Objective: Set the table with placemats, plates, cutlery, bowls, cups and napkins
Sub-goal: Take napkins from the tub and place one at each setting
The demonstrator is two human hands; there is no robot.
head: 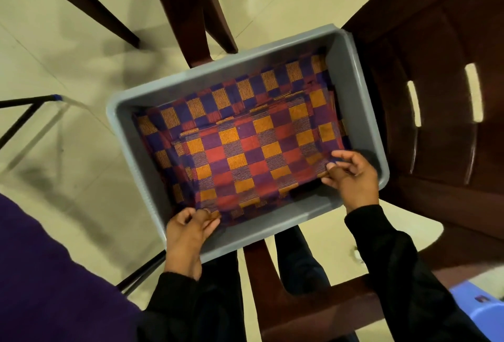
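Observation:
A grey plastic tub sits on a dark brown plastic chair. Inside lies a stack of checked cloth placemats in red, orange and purple. My left hand pinches the near left corner of the top placemat at the tub's front rim. At the near right corner, my right hand grips the same placemat, whose edge is lifted slightly off the stack. Both arms wear black sleeves.
The brown chair has its slotted backrest at the right. Thin black metal legs stand at the left on a cream tiled floor. A purple cloth fills the lower left. A blue plastic object sits at the lower right.

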